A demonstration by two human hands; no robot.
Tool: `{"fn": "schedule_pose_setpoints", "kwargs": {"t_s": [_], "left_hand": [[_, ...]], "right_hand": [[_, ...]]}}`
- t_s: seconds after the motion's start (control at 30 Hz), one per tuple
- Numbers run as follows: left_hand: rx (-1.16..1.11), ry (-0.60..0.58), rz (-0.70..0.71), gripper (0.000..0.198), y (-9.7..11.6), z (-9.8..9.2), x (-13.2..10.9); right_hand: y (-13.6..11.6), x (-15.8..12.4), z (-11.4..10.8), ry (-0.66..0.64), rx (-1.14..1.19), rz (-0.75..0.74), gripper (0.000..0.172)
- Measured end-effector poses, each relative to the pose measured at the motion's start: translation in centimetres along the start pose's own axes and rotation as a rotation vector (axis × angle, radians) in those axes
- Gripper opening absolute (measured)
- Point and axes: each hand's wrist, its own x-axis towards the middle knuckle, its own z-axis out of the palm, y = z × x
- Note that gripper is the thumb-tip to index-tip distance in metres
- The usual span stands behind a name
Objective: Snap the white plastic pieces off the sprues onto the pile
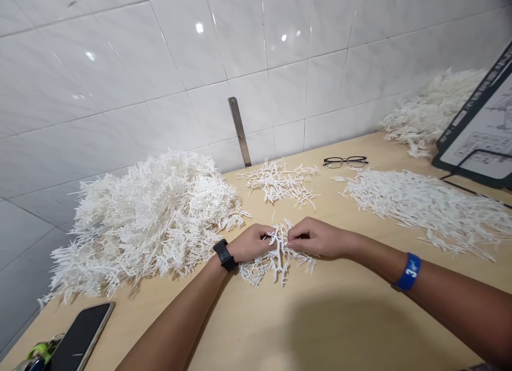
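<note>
"What have I got at the grip?"

"My left hand point(250, 244) and my right hand point(316, 238) are both curled closed, their fingers pinching a white branched sprig point(281, 260) between them."

"What could go wrong from here?"

"Its thin forks could catch in the loose tangle of sprigs point(256, 272) underneath, so a sharp pull might drag others along or snap a twig (how brittle they are, I can't judge from here)."

"How does it look?"

"Matte white, forked and spindly, held upright over the tangle on the pale wooden table point(248, 328), with a big heap of sprigs point(148, 222) to my left and a flatter spread point(424, 211) to my right"
</note>
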Motion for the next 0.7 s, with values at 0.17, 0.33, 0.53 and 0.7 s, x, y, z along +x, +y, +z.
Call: {"fn": "schedule_pose_setpoints", "kwargs": {"t_s": [0.17, 0.33, 0.53, 0.7], "left_hand": [[-0.070, 0.021, -0.002, 0.036, -0.6, -1.2, -0.2], [-0.110, 0.126, -0.038, 0.040, -1.0, -1.3, -0.1], [-0.068, 0.196, -0.001, 0.045, -0.8, -0.9, 0.2], [0.036, 0.209, 0.002, 0.040, 0.3, 0.1, 0.0]], "right_hand": [[-0.1, -0.9, -2.2, 0.266, 0.334, -0.011, 0.044], [1.1, -0.9, -6.6, 1.069, 0.660, -0.091, 0.041], [2.1, -0.3, -6.7, 1.018, 0.905, -0.029, 0.051], [-0.5, 0.5, -1.7, 0.615, 0.399, 0.044, 0.044]]}}
